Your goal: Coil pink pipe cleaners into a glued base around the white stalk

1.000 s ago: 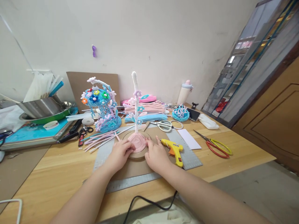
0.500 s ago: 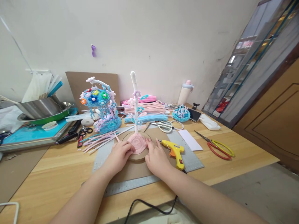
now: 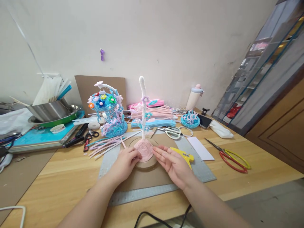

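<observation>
A flat spiral coil of pink pipe cleaner lies on a round cardboard base. Behind it rises a white fuzzy stem trimmed with small lilac, pink and blue flowers. My left hand is closed at the coil's left edge, fingers bent together on the pink pipe cleaner, whose loose end sticks up behind the knuckles. My right hand is turned partly palm up, fingers stretched out, tips by the coil's right edge. It partly hides a yellow glue gun.
A blue flowered pipe-cleaner piece stands at back left near loose pipe cleaners. White-handled scissors and red-and-yellow-handled scissors lie to the right. Pink and blue bundles, a bottle and steel bowls stand behind.
My right hand has turned over from palm down, its fingers straightening, and now covers part of the glue gun. My left hand stays at the coil. The view has shifted slightly.
</observation>
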Available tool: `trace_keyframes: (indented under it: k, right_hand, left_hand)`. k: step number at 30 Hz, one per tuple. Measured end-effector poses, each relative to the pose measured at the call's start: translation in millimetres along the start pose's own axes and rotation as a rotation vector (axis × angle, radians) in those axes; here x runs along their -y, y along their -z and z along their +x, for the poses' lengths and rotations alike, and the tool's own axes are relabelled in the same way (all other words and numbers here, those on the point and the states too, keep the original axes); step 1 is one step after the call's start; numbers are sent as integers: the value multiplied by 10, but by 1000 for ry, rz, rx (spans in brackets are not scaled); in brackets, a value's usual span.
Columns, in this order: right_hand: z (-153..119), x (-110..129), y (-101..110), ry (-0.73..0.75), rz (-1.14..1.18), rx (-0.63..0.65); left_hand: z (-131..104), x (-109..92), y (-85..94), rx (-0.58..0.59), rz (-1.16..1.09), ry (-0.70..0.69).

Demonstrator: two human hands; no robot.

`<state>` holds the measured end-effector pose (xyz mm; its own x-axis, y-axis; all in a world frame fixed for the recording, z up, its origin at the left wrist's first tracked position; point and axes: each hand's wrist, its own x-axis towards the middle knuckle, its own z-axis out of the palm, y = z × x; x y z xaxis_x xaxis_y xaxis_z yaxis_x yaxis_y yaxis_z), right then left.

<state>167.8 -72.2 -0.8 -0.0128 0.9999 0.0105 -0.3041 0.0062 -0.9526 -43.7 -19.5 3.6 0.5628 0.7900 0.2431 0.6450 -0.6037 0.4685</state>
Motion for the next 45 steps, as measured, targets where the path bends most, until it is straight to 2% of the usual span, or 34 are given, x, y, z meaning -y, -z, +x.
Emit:
trace_keyframes:
  k: [3,5,11,17,20,24,29,32,34,36,38,39,41,43,44,45]
  right_hand:
    - [-96,67,-17,-167,376,16]
    - [-140,83,-16,-212,494,-4]
    - [-183,113,5,-219,541,-47]
    - [-272,210,-30,-261,546,-27]
    - [-277,328,41,-201,526,-52]
    - [-187,595,346,-45,513,-140]
    - [-19,880,985,196,389,-299]
    - [86,884,1345,311,225,-425]
    - [144,800,1455,363,111,-498]
    - [170,668,1399,422,-19,-551]
    - [138,521,1174,459,-175,-543]
    - [98,451,1013,452,-269,-499]
    - [-19,330,645,421,-438,-337]
    - [-145,230,292,364,-579,-102]
    - [-197,186,144,340,-787,85]
    - [-235,144,20,330,-964,183]
  left_hand:
    - [-2,-7,15,7,-14,0]
    - [-4,-6,26,16,-25,-1]
    - [-3,11,28,27,-41,-1]
    - [-2,4,27,31,-35,-3]
    - [-6,-3,31,31,-33,-3]
    - [-14,-8,30,30,-31,1]
    - [-14,-2,21,23,-33,0]
    - [-9,1,19,21,-33,0]
    - [-5,-2,22,21,-33,0]
    - [-4,-9,29,21,-33,2]
    - [-9,-16,39,24,-35,2]
    - [-12,-18,44,26,-36,3]
    - [-18,-19,55,27,-36,7]
    - [-17,-16,64,24,-34,16]
    - [-14,-14,67,21,-32,20]
    - [-11,-12,70,20,-30,23]
